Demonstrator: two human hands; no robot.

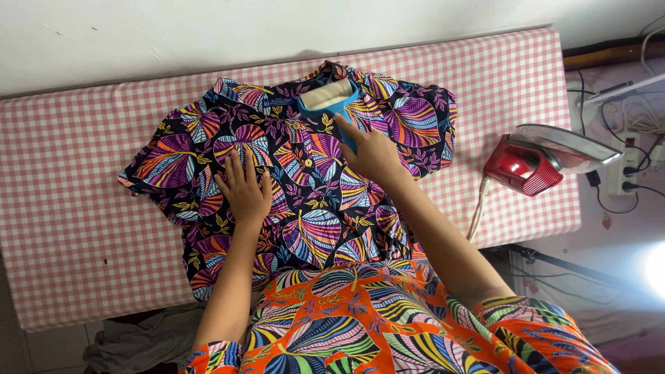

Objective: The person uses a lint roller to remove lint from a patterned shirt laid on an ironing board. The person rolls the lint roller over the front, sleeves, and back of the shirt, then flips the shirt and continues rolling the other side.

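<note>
A dark shirt point(305, 187) with purple, orange and blue leaf prints lies spread, front up, on a pink-and-white checked ironing board point(83, 228). My left hand point(244, 188) rests flat on the shirt's left chest with fingers spread. My right hand point(373, 152) grips a blue handheld tool with a beige flat face point(331, 99), which sits at the shirt's collar.
A red and silver iron point(540, 158) stands on its heel at the board's right end, its cord hanging off the edge. A white power strip with plugs point(627, 166) lies farther right. Grey cloth point(138, 339) sits below the board. A white wall runs behind.
</note>
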